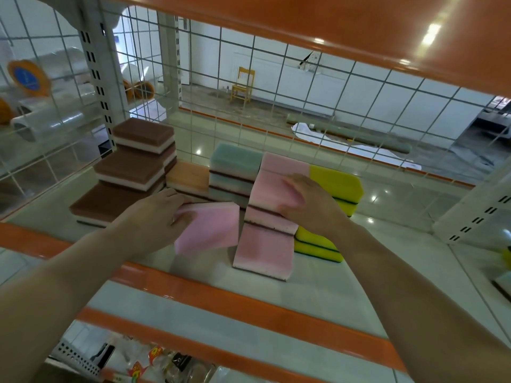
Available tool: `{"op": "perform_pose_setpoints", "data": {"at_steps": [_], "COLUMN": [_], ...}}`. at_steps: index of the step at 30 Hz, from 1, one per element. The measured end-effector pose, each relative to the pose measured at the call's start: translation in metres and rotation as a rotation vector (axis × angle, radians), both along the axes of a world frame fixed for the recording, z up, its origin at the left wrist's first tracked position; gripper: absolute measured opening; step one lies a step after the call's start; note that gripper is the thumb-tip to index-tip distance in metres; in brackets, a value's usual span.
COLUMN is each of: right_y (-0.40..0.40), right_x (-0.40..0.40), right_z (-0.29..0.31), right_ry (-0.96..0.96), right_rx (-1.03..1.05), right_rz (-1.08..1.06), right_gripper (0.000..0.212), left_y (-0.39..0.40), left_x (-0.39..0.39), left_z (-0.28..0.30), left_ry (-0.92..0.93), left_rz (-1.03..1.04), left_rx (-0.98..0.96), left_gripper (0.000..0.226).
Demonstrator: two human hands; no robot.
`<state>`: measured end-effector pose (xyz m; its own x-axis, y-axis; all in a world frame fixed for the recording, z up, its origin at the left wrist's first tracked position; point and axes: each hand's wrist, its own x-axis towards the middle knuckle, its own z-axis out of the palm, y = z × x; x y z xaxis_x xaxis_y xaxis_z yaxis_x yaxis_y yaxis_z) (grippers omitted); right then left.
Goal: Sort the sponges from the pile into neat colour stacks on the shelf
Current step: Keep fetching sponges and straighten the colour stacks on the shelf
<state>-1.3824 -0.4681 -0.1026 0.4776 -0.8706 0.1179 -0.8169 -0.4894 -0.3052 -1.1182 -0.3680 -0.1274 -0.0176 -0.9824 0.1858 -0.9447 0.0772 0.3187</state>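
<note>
On the white shelf (pixel 373 233) stand colour stacks of sponges. Brown sponges (pixel 132 172) rise in stepped piles at the left, with an orange sponge (pixel 188 179) behind my left hand. A teal stack (pixel 235 172) stands at the back middle. A stack of pink sponges (pixel 265 244) fills the middle, and yellow sponges (pixel 336 186) sit to its right. My left hand (pixel 163 214) holds a loose pink sponge (pixel 213 226) just left of the pink stack. My right hand (pixel 307 201) grips the upper pink sponge of that stack, fingers curled over its top and side.
A white wire grid (pixel 249 111) closes the shelf's back and left side. An orange-edged shelf (pixel 331 31) hangs close overhead, and an orange front lip (pixel 221 294) runs below my arms. A perforated upright (pixel 475 211) stands at the right. Packaged goods (pixel 166 360) lie on the lower shelf.
</note>
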Motion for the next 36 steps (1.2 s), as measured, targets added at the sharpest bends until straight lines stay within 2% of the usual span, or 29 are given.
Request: {"op": "perform_pose_setpoints", "data": {"at_steps": [2, 6, 8, 15, 23, 29, 33, 36], "right_y": [0.000, 0.008, 0.012, 0.036, 0.058, 0.072, 0.079, 0.085], "right_x": [0.000, 0.001, 0.000, 0.000, 0.004, 0.002, -0.009, -0.019], "right_z": [-0.001, 0.002, 0.002, 0.004, 0.002, 0.004, 0.006, 0.004], "right_ry": [-0.015, 0.022, 0.048, 0.047, 0.047, -0.018, 0.001, 0.022], "right_rx": [-0.006, -0.051, -0.065, -0.078, -0.096, -0.067, -0.022, -0.011], "right_rz": [-0.005, -0.009, 0.011, 0.059, 0.126, 0.141, 0.133, 0.141], "right_gripper": [0.068, 0.068, 0.067, 0.065, 0.073, 0.081, 0.087, 0.092], "left_y": [0.000, 0.006, 0.008, 0.019, 0.034, 0.034, 0.031, 0.027], "left_x": [0.002, 0.001, 0.000, -0.005, -0.007, -0.028, -0.043, -0.056], "left_z": [-0.001, 0.003, 0.002, 0.004, 0.018, 0.023, 0.023, 0.021], "left_ry": [-0.013, -0.034, -0.045, -0.132, -0.142, -0.015, 0.028, 0.051], "left_rz": [-0.006, -0.020, -0.024, -0.022, -0.008, -0.015, -0.075, -0.140], "left_rx": [0.002, -0.020, -0.020, -0.106, -0.167, -0.136, -0.149, -0.123], "left_gripper": [0.039, 0.082, 0.093, 0.086, 0.075, 0.040, 0.068, 0.075]}}
